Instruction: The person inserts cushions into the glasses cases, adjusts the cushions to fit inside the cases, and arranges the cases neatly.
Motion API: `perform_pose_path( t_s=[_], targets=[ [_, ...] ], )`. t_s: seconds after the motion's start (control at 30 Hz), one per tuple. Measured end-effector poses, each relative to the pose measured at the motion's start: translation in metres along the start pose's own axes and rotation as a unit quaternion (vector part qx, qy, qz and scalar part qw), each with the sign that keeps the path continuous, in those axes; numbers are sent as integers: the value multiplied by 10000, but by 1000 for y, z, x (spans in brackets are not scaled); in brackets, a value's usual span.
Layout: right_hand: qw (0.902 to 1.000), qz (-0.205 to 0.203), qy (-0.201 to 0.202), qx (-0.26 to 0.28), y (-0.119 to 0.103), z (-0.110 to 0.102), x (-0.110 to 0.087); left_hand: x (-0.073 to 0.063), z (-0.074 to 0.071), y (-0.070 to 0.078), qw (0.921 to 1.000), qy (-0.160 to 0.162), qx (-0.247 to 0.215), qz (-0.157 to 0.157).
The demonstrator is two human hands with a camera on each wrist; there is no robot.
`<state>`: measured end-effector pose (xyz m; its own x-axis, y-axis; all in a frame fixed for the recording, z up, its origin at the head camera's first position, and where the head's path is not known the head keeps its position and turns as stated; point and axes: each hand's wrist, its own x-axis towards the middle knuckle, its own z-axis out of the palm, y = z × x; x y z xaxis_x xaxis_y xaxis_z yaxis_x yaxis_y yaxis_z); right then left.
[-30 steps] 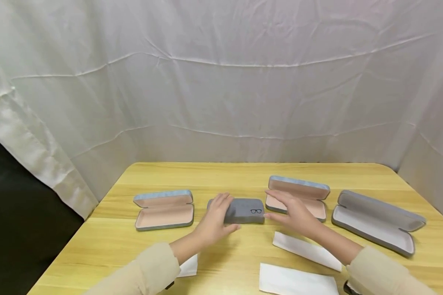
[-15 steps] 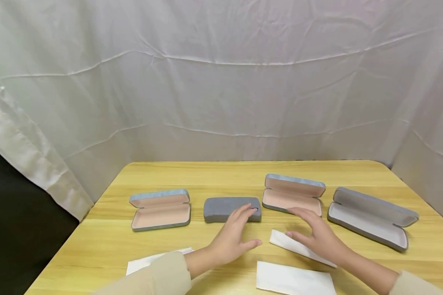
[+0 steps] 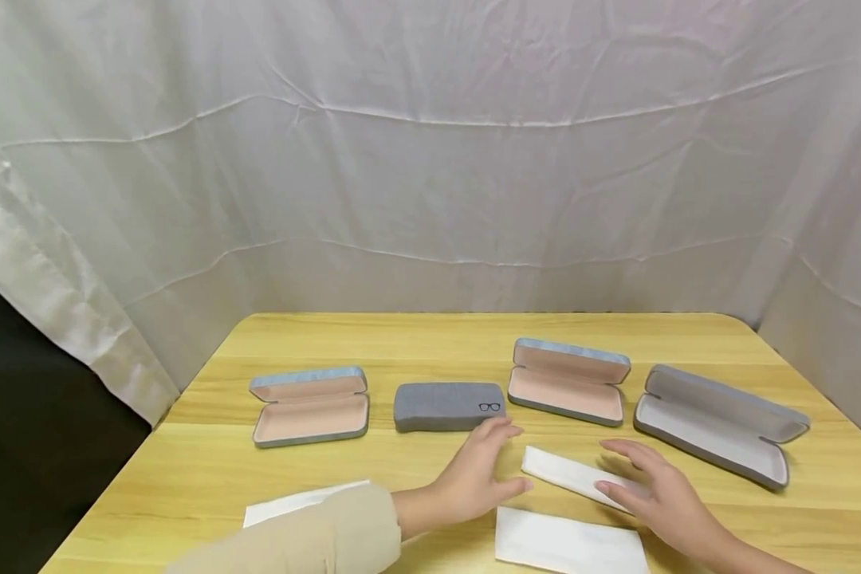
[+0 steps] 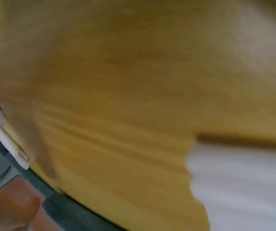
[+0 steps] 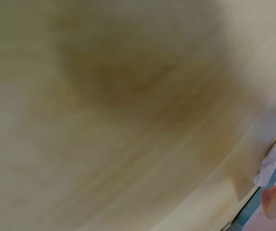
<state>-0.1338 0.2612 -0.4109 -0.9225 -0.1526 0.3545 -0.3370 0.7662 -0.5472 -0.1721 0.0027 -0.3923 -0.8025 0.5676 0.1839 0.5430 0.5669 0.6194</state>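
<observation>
My left hand (image 3: 473, 474) hovers in front of a closed grey glasses case (image 3: 438, 405), which has a small glasses drawing on its lid. Its fingers are loosely bent and hold nothing; whether a fingertip touches the case's front edge I cannot tell. Over the right end of a narrow folded white cloth (image 3: 563, 469) is my right hand (image 3: 663, 494), thumb and fingers apart, gripping nothing. A wider white cloth (image 3: 567, 542) lies between the hands, nearer the front. The left sleeve partly covers another white cloth (image 3: 280, 506).
Two glasses cases with pink linings, one on the left (image 3: 316, 418) and one right of centre (image 3: 570, 391), stand with lids up. A grey-lined open case (image 3: 717, 438) sits at the far right. A pale curtain (image 3: 430, 183) hangs behind the wooden table (image 3: 387, 339).
Both hands have drawn back from around the closed grey case toward the front right. The view has shifted slightly; the cases and cloths stay where they were.
</observation>
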Motion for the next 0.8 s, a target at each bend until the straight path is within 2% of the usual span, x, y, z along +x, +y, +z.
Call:
perform_pose_path(
  t_s=[0.13, 0.23, 0.37, 0.5, 0.63, 0.8],
  targets=[
    [9997, 202, 16, -120, 6, -3, -2, 8, 7, -3, 9991, 208, -307, -210],
    [9995, 258, 106, -145, 12, -4, -3, 14, 10, -6, 9982, 238, -456, -300],
    [9992, 241, 304, -108, 18, -1, -5, 21, 12, -8, 9982, 79, -470, -361],
    [9986, 347, 334, -206, 22, -2, -8, 28, 16, -10, 9991, -130, -246, -331],
    [9984, 429, 204, -316, 25, -4, -8, 35, 19, -8, 9994, -197, -84, -289],
    [9986, 309, -303, -319, 28, -7, -6, 41, 21, -4, 9991, -269, 34, -326]
  ],
)
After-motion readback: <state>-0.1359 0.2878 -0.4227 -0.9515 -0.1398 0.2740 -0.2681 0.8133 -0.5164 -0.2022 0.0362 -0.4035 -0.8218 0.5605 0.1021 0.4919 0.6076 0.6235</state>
